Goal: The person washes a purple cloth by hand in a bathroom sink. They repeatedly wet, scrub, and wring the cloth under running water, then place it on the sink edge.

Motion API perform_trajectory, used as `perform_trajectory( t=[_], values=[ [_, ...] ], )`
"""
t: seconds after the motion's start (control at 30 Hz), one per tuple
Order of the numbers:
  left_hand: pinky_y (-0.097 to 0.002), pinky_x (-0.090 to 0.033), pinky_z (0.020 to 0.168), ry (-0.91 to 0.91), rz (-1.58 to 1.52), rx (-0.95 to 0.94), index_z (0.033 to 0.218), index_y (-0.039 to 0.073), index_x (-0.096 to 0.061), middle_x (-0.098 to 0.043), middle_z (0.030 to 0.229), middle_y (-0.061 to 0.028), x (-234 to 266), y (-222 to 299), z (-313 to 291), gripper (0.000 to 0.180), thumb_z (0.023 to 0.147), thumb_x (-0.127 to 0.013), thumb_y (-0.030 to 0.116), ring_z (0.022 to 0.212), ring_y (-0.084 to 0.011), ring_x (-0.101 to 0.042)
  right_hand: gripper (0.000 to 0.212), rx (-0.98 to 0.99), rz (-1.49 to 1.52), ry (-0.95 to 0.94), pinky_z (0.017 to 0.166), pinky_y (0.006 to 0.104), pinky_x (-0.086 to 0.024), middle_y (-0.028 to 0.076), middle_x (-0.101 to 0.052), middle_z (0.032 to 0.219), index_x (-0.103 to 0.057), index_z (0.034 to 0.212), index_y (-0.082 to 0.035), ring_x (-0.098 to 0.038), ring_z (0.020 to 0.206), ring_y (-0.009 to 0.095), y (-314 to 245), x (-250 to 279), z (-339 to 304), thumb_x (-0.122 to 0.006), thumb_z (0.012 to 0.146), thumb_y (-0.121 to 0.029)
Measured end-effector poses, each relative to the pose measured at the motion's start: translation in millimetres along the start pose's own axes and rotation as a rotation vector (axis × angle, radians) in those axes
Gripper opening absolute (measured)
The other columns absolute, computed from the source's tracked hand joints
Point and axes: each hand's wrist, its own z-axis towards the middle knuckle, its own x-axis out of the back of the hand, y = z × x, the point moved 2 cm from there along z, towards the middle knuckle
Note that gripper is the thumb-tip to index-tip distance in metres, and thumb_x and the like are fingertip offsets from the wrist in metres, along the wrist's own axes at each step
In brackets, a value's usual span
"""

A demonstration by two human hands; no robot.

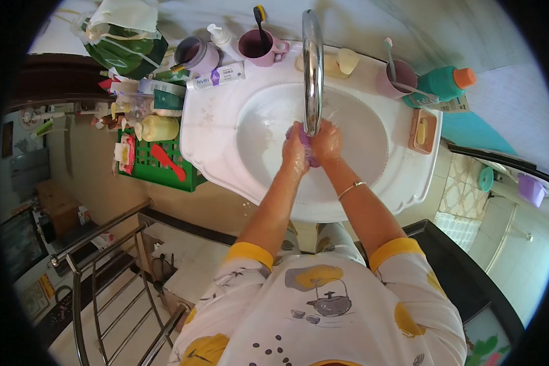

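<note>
Under the spout of the chrome faucet, my left hand and my right hand are closed together around a purple thing. Most of it is hidden by the fingers, so its kind cannot be told. Both hands look wet, and they are over the bowl of the white oval sink. Small splashes show beside the faucet. A bracelet circles my right wrist.
Along the sink's back rim stand a pink mug with a toothbrush, a white pump bottle and a toothpaste tube. A pink cup, a teal bottle and a soap dish are right. A green basket stands left.
</note>
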Motion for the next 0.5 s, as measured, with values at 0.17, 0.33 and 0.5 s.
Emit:
perform_trajectory(
  t=[0.17, 0.33, 0.5],
  values=[
    [-0.0379, -0.050, 0.072, 0.030, -0.040, 0.148, 0.105, 0.004, -0.054, -0.061, 0.094, -0.0106, 48, -3, 38, 0.033, 0.092, -0.036, 0.028, 0.080, -0.0240, -0.059, 0.027, 0.134, -0.530, -0.383, 0.065, 0.0414, -0.050, 0.014, -0.064, 0.078, -0.066, 0.079, -0.010, -0.063, 0.072, 0.031, -32, -21, -33, -0.056, 0.077, -0.035],
    [-0.0383, -0.045, 0.086, -0.179, -0.198, 0.117, 0.109, 0.002, -0.051, -0.056, 0.104, -0.0096, 2, 23, -22, 0.025, 0.092, -0.042, 0.019, 0.097, -0.0230, -0.055, 0.045, -0.350, 0.511, -0.167, 0.078, 0.0398, -0.049, 0.010, -0.064, 0.102, -0.061, 0.104, -0.012, -0.062, 0.089, 0.030, 71, -33, 18, -0.051, 0.082, -0.050],
    [-0.0445, -0.037, 0.097, -0.273, -0.321, 0.179, 0.110, -0.001, -0.049, -0.054, 0.112, -0.0150, 4, 40, -28, 0.027, 0.088, -0.040, 0.010, 0.106, -0.0290, -0.051, 0.064, -0.820, 1.620, -0.635, 0.093, 0.0420, -0.042, 0.008, -0.057, 0.116, -0.049, 0.121, -0.008, -0.054, 0.107, 0.028, 67, -25, -21, -0.043, 0.084, -0.059]
  ],
)
